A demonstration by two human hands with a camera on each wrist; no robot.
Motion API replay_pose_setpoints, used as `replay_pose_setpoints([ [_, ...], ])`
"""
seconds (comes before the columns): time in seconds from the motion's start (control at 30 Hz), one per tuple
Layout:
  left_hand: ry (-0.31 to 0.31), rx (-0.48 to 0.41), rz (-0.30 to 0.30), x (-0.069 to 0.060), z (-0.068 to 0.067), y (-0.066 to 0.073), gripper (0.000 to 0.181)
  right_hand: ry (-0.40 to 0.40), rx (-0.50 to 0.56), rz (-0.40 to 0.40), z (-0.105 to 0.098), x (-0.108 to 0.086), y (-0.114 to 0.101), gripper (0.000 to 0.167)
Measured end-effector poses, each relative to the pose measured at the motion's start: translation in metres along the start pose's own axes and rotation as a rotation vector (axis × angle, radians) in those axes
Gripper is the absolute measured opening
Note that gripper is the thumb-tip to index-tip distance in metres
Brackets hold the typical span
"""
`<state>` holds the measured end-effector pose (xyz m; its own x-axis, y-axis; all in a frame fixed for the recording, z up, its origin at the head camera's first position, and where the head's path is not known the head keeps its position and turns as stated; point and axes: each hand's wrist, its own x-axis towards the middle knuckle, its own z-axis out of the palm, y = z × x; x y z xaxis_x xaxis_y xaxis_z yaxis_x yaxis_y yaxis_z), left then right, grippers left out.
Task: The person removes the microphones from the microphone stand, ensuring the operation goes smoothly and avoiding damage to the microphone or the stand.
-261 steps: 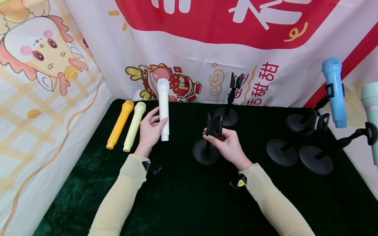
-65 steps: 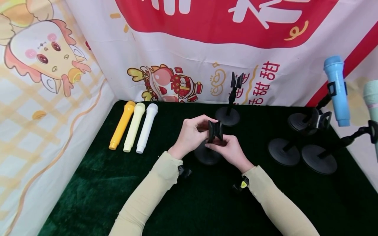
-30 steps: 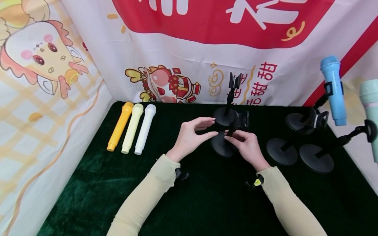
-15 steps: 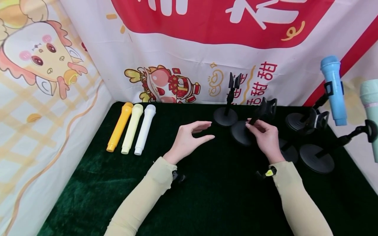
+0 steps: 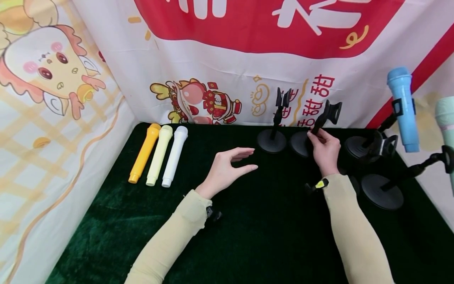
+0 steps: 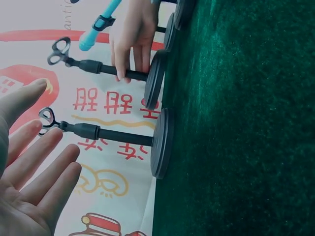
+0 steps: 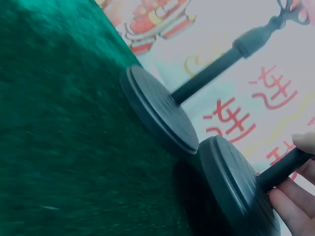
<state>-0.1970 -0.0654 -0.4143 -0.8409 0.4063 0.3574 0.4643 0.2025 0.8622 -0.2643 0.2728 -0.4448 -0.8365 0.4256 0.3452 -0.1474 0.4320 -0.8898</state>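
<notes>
Two black stands are close together: the held stand [image 5: 320, 120] is just right of the rear stand [image 5: 278, 118], taken as landmark. Judged risk: a sideways drift or uneven lowering could knock its base against the rear stand's and topple either; whether it touches the cloth [image 5: 269, 228] cannot be told. The right hand [image 5: 324, 150], right of the rear stand, pinches the held stand's pole. The left hand [image 5: 224, 169], nearer and left of it, holds nothing, thumb and fingers apart.

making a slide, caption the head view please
The right hand grips a black stand; three microphones lie on green cloth.
</notes>
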Motion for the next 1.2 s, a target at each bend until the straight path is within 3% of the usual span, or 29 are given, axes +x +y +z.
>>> replay_pose_setpoints([
  [0.2,-0.002,0.021,-0.008,-0.001,0.000,-0.001,0.041,0.015,-0.046,0.025,0.006,0.020,0.014,0.031],
  [0.73,-0.022,0.008,-0.031,0.000,0.001,0.001,0.040,0.011,-0.212,0.049,0.008,0.044,0.029,0.029],
  [0.9,-0.029,0.013,-0.034,0.000,0.002,0.001,0.040,-0.007,-0.181,0.077,0.007,0.041,0.026,0.036],
  [1.2,-0.023,0.025,-0.023,-0.002,0.003,-0.001,0.041,0.023,0.041,0.106,-0.006,0.022,-0.005,0.071],
])
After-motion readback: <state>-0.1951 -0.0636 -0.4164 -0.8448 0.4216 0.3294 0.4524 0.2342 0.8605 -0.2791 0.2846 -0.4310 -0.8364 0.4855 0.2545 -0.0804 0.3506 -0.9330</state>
